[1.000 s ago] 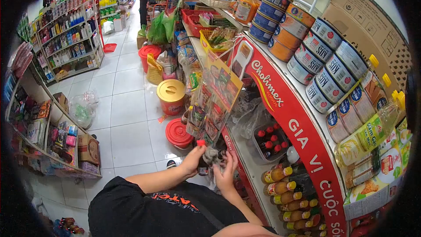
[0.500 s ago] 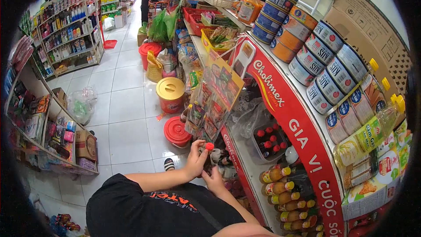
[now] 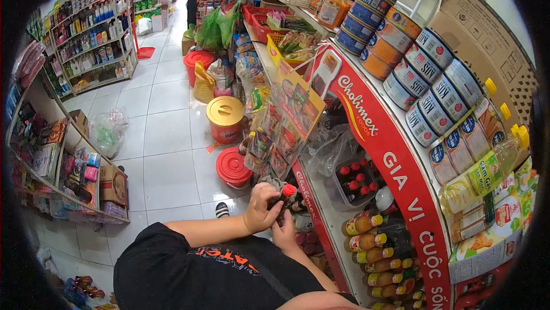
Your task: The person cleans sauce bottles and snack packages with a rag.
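Observation:
Close in front of my black shirt, both hands are at a small dark bottle with a red cap [image 3: 289,190]. My left hand [image 3: 262,207] is closed, its curled fingers against the bottle just below the cap. Lower down, my right hand [image 3: 284,233] wraps the bottle's body, thumb up. Fingers hide most of the bottle and any label. Something greyish [image 3: 276,183] shows behind my left fingers; I cannot make out what it is. Beside my hands, a clear plastic tub [image 3: 341,195] on the shelf holds several similar red-capped bottles.
A red-fronted shelf [image 3: 395,161] curves along my right, bearing stacked cans [image 3: 435,109] and yellow-capped sauce bottles [image 3: 364,224]. Hanging sachets [image 3: 281,132] and a red lidded bucket [image 3: 234,165] stand ahead. To the left are a tiled aisle [image 3: 166,132] and a low rack [image 3: 63,167].
The bottle and both hands have shifted slightly right. My left fingers have curled more and now sit beside the cap, hiding more of the bottle. The view has turned slightly.

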### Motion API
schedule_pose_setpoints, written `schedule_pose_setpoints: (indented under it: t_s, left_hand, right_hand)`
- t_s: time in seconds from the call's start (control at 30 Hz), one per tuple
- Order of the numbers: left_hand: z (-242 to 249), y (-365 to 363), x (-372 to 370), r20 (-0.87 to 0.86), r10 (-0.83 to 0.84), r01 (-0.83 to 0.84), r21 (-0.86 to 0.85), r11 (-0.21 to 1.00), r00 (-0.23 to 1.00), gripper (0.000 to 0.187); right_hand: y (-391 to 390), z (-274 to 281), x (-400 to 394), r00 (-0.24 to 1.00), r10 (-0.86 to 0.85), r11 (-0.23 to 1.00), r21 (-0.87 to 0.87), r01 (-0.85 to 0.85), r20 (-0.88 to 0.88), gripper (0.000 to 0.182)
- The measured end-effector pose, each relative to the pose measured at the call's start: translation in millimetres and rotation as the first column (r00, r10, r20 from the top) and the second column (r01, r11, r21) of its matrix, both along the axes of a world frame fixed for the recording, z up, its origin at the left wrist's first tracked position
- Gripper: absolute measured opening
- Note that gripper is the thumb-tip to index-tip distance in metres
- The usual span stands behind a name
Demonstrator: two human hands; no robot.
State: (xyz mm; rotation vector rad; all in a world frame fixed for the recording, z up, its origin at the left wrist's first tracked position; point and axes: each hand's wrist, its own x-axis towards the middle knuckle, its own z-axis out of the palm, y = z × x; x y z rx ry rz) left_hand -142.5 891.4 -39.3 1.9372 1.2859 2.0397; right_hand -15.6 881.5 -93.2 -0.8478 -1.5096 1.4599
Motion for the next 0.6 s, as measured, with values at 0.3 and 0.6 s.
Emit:
schedule_pose_setpoints:
  t_s: [0.3,0.6]
  left_hand:
    - [-2.2,-3.6,-16.5,-0.363,-0.099,0.114,0.020,0.993,0.927,0.027]
    - [9.8,3.2,-21.4,-0.447,-0.256,0.282,-0.009,0.959,0.857,0.020]
  right_hand:
    - [7.2,-11.1,2.7,0.982,-0.034,0.992,-0.127,0.010,-0.188,0.039]
    - [1.6,2.5,-2.4,0.997,-0.080,0.988,-0.134,0.077,-0.016,0.036]
